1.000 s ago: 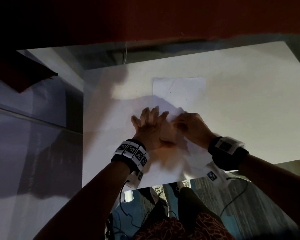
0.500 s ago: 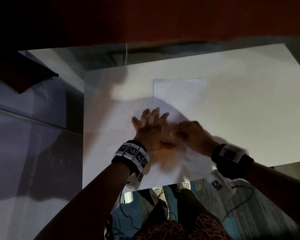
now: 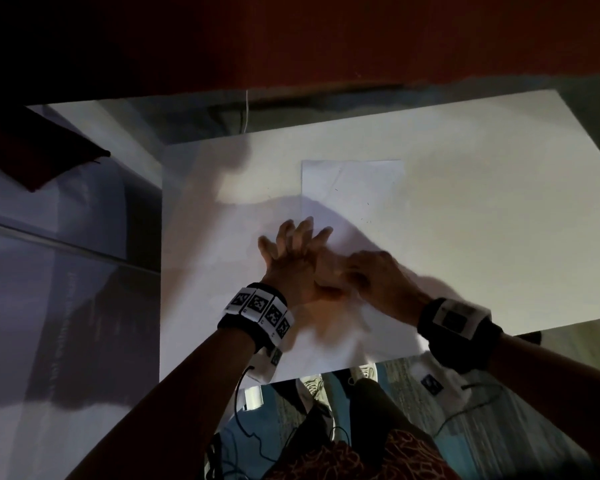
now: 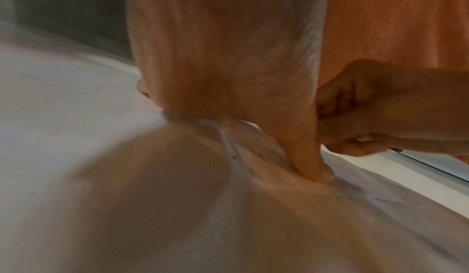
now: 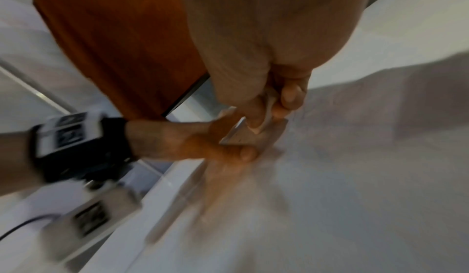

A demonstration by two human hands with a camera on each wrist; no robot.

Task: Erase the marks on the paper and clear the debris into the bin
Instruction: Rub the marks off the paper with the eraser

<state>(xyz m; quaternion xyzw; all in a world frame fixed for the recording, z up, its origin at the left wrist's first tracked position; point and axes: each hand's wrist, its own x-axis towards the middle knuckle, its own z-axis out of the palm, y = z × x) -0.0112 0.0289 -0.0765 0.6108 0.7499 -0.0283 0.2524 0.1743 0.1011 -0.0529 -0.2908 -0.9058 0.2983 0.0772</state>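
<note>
Pinning paper (image 3: 354, 188) mid-frame with spread left hand (image 3: 293, 263), right hand (image 3: 378, 275) pinching eraser (image 5: 264, 115), keeping strokes short probably safest.

The right hand (image 5: 266, 88) pinches a white eraser (image 5: 264, 121) against the paper (image 5: 355, 177). The left hand (image 5: 203, 143) rests flat just beside it.

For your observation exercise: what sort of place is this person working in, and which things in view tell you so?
Probably a room indoors, at a plain desk: a white table with a sheet of paper on it, tiled floor beside it, and a reddish wall behind.
</note>
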